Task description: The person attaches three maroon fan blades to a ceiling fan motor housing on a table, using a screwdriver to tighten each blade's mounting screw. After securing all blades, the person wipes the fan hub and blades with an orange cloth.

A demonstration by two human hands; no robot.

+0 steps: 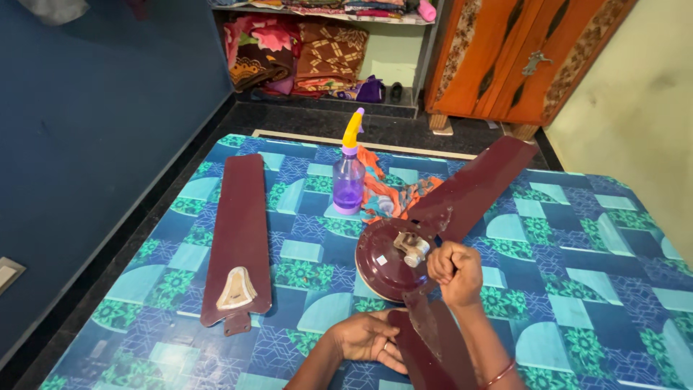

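Blue, patterned table (592, 238) filling most of the head view, spread with maroon ceiling-fan parts. Beyond it, a dark floor, a blue wall to the left, an orange wooden cupboard (520, 58) and a shelf of folded cloths (303, 50) at the back.

On the table's left side, well apart from the hands, a loose maroon fan blade (240, 231), lying flat with its pale metal bracket toward the near edge. Right of centre, the round fan motor housing (386, 263), one attached blade (476, 188) running off toward the far right and a second, near blade (429, 347) pointing back at the wearer. Behind the housing, a purple spray bottle (349, 177) with a yellow nozzle, standing upright just beside a crumpled orange rag (393, 191).

Right hand (456, 273) clenched into a fist right at the rim of the housing, where the near blade joins; fingers curled tight together, whatever they grip hidden inside the fist, so cannot tell what. Left hand (368, 336) lying flat on the table, touching the left edge of the near blade, fingers together and loosely extended, clamped on nothing.

Likely risks, as a judgement: the housing rocking or sliding on the slick table if the fist bears down hard, since only a flat palm steadies the blade; the blade joint bending under a sideways pull; small fasteners, if loosened, rolling off and lost against the busy pattern.
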